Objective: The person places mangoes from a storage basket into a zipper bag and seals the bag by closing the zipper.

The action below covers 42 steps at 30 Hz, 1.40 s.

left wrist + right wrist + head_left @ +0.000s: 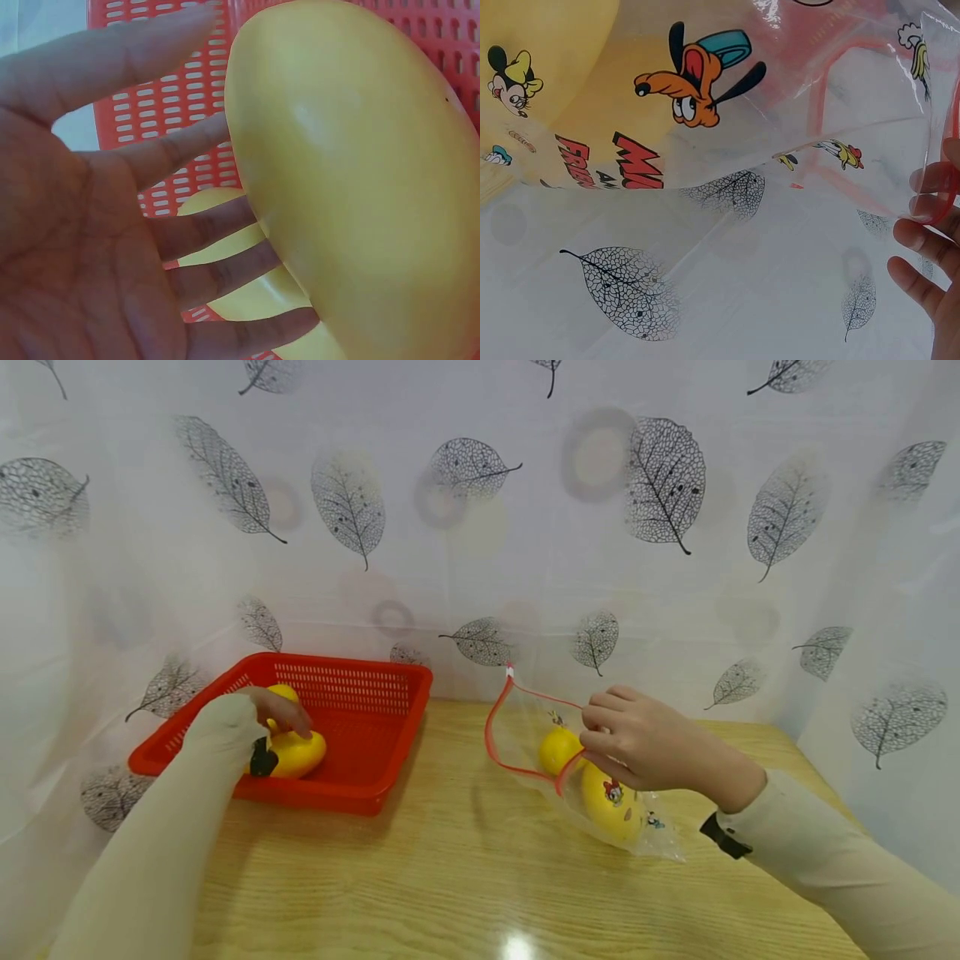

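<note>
Over the left part of a red plastic basket point(390, 792), my left hand point(279, 708) reaches down to a smooth yellow mango point(306, 753). In the left wrist view the thumb stands apart from this mango point(360, 165), and the long, nearly straight fingers reach its edge. More yellow fruit point(283, 692) lies behind that hand. My right hand point(637, 739) pinches the red-edged mouth of a clear zip bag point(663, 845) printed with cartoon figures. The bag's mouth gapes toward the basket. Inside are a round yellow fruit point(558, 750) and a larger yellow one point(611, 802).
Basket and bag stand on a light wooden table point(420, 885), the basket at the left and the bag at the right. A whitish curtain point(510, 568) with a leaf print hangs behind the table and along both sides.
</note>
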Each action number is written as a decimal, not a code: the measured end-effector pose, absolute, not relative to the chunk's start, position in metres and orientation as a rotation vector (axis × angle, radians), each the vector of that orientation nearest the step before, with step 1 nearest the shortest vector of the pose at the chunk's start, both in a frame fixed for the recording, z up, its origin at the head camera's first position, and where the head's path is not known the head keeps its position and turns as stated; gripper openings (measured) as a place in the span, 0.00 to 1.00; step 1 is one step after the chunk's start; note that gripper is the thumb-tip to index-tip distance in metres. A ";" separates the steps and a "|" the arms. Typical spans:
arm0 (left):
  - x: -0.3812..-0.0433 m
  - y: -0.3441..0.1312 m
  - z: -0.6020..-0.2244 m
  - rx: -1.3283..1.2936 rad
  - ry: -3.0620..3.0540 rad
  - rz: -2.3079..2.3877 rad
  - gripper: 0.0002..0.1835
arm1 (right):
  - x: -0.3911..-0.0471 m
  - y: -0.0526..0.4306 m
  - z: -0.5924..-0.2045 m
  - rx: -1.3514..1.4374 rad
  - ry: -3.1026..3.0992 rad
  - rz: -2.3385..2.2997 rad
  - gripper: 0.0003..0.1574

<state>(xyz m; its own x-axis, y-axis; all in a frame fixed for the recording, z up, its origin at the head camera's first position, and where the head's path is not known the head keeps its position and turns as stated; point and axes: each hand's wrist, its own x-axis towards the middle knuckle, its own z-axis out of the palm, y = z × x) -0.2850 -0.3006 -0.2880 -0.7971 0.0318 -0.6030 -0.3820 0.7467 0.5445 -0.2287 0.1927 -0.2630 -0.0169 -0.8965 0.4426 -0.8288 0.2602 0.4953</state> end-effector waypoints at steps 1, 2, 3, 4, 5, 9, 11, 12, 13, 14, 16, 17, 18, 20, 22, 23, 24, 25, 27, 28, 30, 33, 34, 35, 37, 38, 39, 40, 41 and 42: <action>-0.285 -0.301 -0.289 -0.274 2.332 0.918 0.34 | -0.229 0.193 -0.263 1.569 -1.840 -0.124 0.26; -0.286 -0.301 -0.289 -0.257 2.329 0.906 0.34 | -0.229 0.193 -0.263 1.570 -1.839 -0.123 0.26; -0.286 -0.301 -0.289 -0.232 2.327 0.888 0.34 | -0.228 0.193 -0.263 1.571 -1.840 -0.124 0.26; -0.284 -0.301 -0.290 -0.271 2.324 0.933 0.34 | -0.228 0.193 -0.263 1.572 -1.840 -0.123 0.26; -0.285 -0.301 -0.290 -0.247 2.320 0.895 0.34 | -0.229 0.193 -0.263 1.574 -1.840 -0.122 0.26; -0.284 -0.301 -0.290 -0.226 2.329 0.854 0.36 | -0.229 0.193 -0.264 1.579 -1.845 -0.123 0.26; -0.283 -0.300 -0.289 -0.239 2.336 0.844 0.38 | -0.230 0.193 -0.264 1.581 -1.846 -0.123 0.25; -0.281 -0.300 -0.288 -0.267 2.341 0.869 0.39 | -0.230 0.193 -0.264 1.582 -1.847 -0.125 0.25; -0.280 -0.299 -0.288 -0.274 2.348 0.866 0.40 | -0.230 0.193 -0.264 1.584 -1.849 -0.125 0.25; -0.282 -0.299 -0.288 -0.257 2.346 0.824 0.41 | -0.231 0.193 -0.263 1.584 -1.849 -0.127 0.25; -0.287 -0.299 -0.288 -0.191 2.349 0.703 0.42 | -0.231 0.192 -0.263 1.588 -1.846 -0.125 0.25; -0.289 -0.298 -0.288 -0.157 2.346 0.647 0.43 | -0.231 0.192 -0.262 1.590 -1.844 -0.124 0.25; -0.291 -0.298 -0.288 -0.117 2.344 0.602 0.42 | -0.231 0.192 -0.262 1.592 -1.843 -0.121 0.25; -0.291 -0.297 -0.289 -0.147 2.343 0.611 0.43 | -0.231 0.191 -0.261 1.594 -1.841 -0.118 0.26; -0.289 -0.296 -0.290 -0.212 2.344 0.668 0.44 | -0.231 0.191 -0.261 1.595 -1.840 -0.117 0.26; -0.286 -0.296 -0.290 -0.280 2.344 0.735 0.46 | -0.231 0.191 -0.261 1.596 -1.838 -0.118 0.26; -0.284 -0.295 -0.290 -0.326 2.349 0.786 0.47 | -0.231 0.191 -0.261 1.595 -1.839 -0.119 0.26; -0.283 -0.295 -0.290 -0.345 2.353 0.816 0.48 | -0.231 0.191 -0.261 1.595 -1.840 -0.121 0.26; -0.281 -0.292 -0.289 -0.339 2.363 0.838 0.47 | -0.231 0.190 -0.261 1.593 -1.839 -0.122 0.26; -0.281 -0.291 -0.289 -0.348 2.368 0.855 0.48 | -0.231 0.190 -0.261 1.593 -1.839 -0.123 0.26; -0.283 -0.288 -0.289 -0.297 2.379 0.831 0.47 | -0.231 0.190 -0.262 1.593 -1.839 -0.122 0.26; -0.286 -0.282 -0.289 -0.291 2.374 0.834 0.47 | -0.231 0.191 -0.262 1.591 -1.839 -0.121 0.26; -0.287 -0.281 -0.289 -0.274 2.370 0.824 0.47 | -0.231 0.191 -0.262 1.590 -1.840 -0.121 0.26; -0.288 -0.279 -0.289 -0.250 2.364 0.817 0.46 | -0.231 0.191 -0.262 1.589 -1.842 -0.119 0.26; -0.290 -0.276 -0.289 -0.244 2.355 0.820 0.46 | -0.231 0.192 -0.263 1.586 -1.846 -0.118 0.27; -0.290 -0.274 -0.289 -0.224 2.352 0.812 0.45 | -0.231 0.192 -0.263 1.585 -1.849 -0.117 0.27; -0.290 -0.274 -0.289 -0.213 2.356 0.814 0.44 | -0.231 0.192 -0.263 1.585 -1.849 -0.117 0.27; -0.289 -0.274 -0.289 -0.216 2.354 0.828 0.45 | -0.231 0.192 -0.262 1.585 -1.849 -0.117 0.27; -0.288 -0.274 -0.289 -0.214 2.355 0.840 0.45 | -0.231 0.192 -0.262 1.584 -1.849 -0.118 0.27; -0.287 -0.274 -0.289 -0.217 2.358 0.851 0.45 | -0.231 0.193 -0.262 1.585 -1.848 -0.120 0.27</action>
<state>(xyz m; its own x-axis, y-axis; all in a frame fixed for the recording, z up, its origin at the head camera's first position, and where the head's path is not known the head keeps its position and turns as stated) -0.2870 -0.2745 -0.2888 -0.7973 0.0516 -0.6014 -0.3444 0.7793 0.5234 -0.2309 0.1925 -0.2620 -0.0173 -0.9005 0.4345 -0.8370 0.2508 0.4864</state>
